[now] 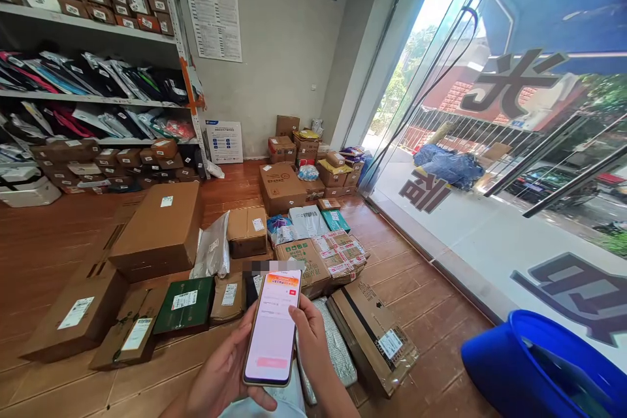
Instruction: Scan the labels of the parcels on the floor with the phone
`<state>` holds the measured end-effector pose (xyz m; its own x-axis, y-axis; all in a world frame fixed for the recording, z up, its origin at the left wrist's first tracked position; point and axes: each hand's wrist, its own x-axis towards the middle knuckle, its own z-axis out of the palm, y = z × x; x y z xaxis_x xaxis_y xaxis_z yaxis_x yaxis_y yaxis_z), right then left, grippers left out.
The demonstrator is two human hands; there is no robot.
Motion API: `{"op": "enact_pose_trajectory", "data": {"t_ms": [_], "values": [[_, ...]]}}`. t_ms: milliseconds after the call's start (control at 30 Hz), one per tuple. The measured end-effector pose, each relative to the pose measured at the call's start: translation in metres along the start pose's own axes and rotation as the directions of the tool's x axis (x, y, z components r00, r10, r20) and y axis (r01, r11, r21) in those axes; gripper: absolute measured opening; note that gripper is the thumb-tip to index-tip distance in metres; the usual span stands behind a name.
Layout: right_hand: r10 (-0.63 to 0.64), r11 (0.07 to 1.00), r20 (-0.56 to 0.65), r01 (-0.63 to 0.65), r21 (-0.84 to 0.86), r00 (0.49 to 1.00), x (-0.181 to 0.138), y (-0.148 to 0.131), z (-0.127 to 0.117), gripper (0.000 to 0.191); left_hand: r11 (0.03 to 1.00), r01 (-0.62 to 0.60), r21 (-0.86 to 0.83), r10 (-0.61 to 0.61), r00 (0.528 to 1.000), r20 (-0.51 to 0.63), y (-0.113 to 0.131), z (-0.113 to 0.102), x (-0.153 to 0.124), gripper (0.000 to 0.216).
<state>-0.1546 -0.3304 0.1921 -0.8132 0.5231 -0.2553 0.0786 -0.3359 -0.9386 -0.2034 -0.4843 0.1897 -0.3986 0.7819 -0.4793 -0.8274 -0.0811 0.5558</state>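
A smartphone (272, 326) with a lit pink and white screen is held upright low in the middle of the view. My left hand (223, 375) cradles its left edge and bottom. My right hand (309, 333) grips its right edge, thumb resting by the screen. Beyond the phone, parcels cover the wooden floor: a large brown carton (159, 228), a dark green box (185, 304), a flat long carton (375, 336) and a bubble-wrapped packet (336, 353) just right of my right hand.
Shelves (93, 101) on the left wall hold several small boxes and bagged parcels. More cartons (281, 186) are stacked near the back wall. A glass door and window (490, 144) run along the right. A blue bin (543, 366) stands at the lower right.
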Motion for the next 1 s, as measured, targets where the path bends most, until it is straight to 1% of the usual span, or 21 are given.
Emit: {"op": "enact_pose_trajectory", "data": {"t_ms": [167, 267, 433, 600, 700, 767, 833, 933, 1000], "values": [[0.012, 0.999, -0.030, -0.011, 0.050, 0.999, -0.002, -0.007, 0.003, 0.034, 1.000, -0.022, 0.002, 0.022, 0.999, -0.040, 0.005, 0.014, -0.005, 0.078], [0.000, 0.999, -0.021, 0.001, 0.045, 1.000, -0.001, -0.008, 0.003, 0.032, 1.000, -0.029, -0.003, 0.028, 0.998, -0.054, 0.006, 0.017, -0.006, 0.074], [-0.006, 1.000, -0.011, 0.006, 0.027, 1.000, 0.000, -0.007, 0.002, 0.032, 0.999, -0.026, -0.024, 0.026, 0.999, -0.019, 0.004, 0.011, -0.001, 0.078], [-0.002, 0.999, -0.010, 0.003, 0.032, 1.000, 0.000, -0.007, 0.001, 0.031, 1.000, -0.008, -0.022, 0.007, 0.998, -0.055, 0.007, 0.018, -0.004, 0.078], [0.003, 0.999, -0.011, -0.003, 0.038, 1.000, 0.000, -0.005, -0.002, 0.031, 1.000, -0.016, 0.009, 0.016, 0.999, -0.038, 0.007, 0.019, -0.002, 0.079], [0.021, 0.998, -0.027, -0.020, 0.054, 0.999, 0.001, 0.000, -0.006, 0.034, 1.000, -0.008, 0.012, 0.008, 1.000, -0.009, 0.002, 0.013, 0.002, 0.079], [0.071, 0.995, -0.042, -0.067, 0.075, 0.997, 0.001, 0.010, -0.013, 0.040, 1.000, 0.016, -0.015, -0.016, 0.999, 0.028, -0.008, 0.005, 0.009, 0.078], [0.169, 0.980, -0.067, -0.161, 0.113, 0.983, 0.002, 0.031, -0.028, 0.052, 0.988, 0.044, -0.146, -0.032, 0.996, 0.083, -0.029, -0.008, 0.023, 0.074], [0.233, 0.967, -0.094, -0.220, 0.129, 0.968, 0.002, 0.047, -0.038, 0.056, 0.967, 0.018, -0.254, 0.014, 0.992, 0.122, -0.044, -0.014, 0.033, 0.066]]}}
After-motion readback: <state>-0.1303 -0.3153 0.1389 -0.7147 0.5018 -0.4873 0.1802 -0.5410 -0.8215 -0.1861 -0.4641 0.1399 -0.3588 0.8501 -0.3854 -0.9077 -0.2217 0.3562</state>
